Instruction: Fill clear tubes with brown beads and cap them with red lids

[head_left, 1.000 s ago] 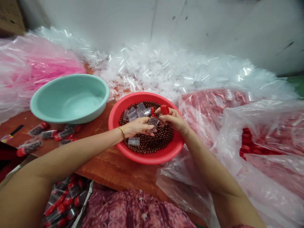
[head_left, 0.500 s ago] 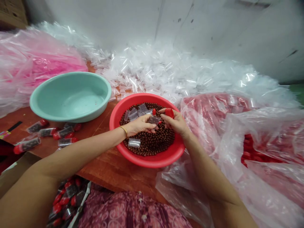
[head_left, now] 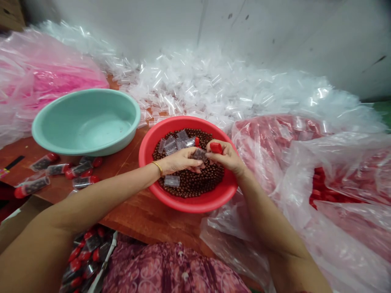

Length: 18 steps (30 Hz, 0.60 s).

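Observation:
Both hands meet over a red bowl (head_left: 186,202) full of small brown beads (head_left: 198,183). My left hand (head_left: 180,161), a gold bangle on its wrist, pinches a small clear tube (head_left: 199,154) holding beads. My right hand (head_left: 227,156) is closed on a red cap (head_left: 216,147) right beside the tube's end. Several empty clear tubes (head_left: 174,144) lie on the beads at the bowl's far side, and one more clear tube (head_left: 172,181) lies near my left wrist.
A teal basin (head_left: 85,122) stands left of the bowl. Filled red-capped tubes (head_left: 61,171) lie on the wooden table (head_left: 146,219), more in a box by my lap (head_left: 87,252). A heap of clear tubes (head_left: 220,89) lines the wall. Plastic bags of red caps (head_left: 324,179) lie right, a pink bag (head_left: 45,77) left.
My hands have closed together: the red cap in my right hand has come down from above the bowl to the end of the tube held in my left.

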Motion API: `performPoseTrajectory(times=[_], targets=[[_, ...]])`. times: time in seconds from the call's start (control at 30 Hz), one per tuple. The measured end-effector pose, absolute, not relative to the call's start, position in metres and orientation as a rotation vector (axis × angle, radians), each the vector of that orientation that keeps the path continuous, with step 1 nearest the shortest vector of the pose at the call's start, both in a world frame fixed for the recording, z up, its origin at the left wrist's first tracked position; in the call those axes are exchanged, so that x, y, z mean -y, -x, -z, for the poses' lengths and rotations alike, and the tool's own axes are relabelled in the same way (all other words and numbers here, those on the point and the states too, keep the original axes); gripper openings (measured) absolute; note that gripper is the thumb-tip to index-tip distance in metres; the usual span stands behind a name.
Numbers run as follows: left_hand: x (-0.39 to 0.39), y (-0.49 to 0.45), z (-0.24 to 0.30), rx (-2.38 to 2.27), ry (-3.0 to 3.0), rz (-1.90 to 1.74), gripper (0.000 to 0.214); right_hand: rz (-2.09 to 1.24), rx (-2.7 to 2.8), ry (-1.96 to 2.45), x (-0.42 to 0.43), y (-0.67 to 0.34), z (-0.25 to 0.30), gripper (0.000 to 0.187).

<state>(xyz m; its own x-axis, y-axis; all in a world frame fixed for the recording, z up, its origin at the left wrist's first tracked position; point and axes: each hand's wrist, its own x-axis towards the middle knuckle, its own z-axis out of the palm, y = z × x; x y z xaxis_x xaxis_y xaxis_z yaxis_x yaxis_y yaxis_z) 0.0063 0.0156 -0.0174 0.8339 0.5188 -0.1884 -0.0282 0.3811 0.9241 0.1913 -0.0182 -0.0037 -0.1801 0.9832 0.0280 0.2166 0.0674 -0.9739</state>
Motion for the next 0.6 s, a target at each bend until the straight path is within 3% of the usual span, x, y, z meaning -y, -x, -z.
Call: performPoseTrajectory(times=[0.27, 0.6], targets=[[-0.015, -0.008, 0.013, -0.549, -1.170, -0.474, 0.022, -1.295, 1.265, 1.289, 0.011, -0.191, 0.010, 0.034], [-0.019, -0.006, 0.004, -0.616, -1.115, -0.568, 0.014, -1.016, 1.365, 1.439, 0.017, -0.184, 0.003, 0.032]])
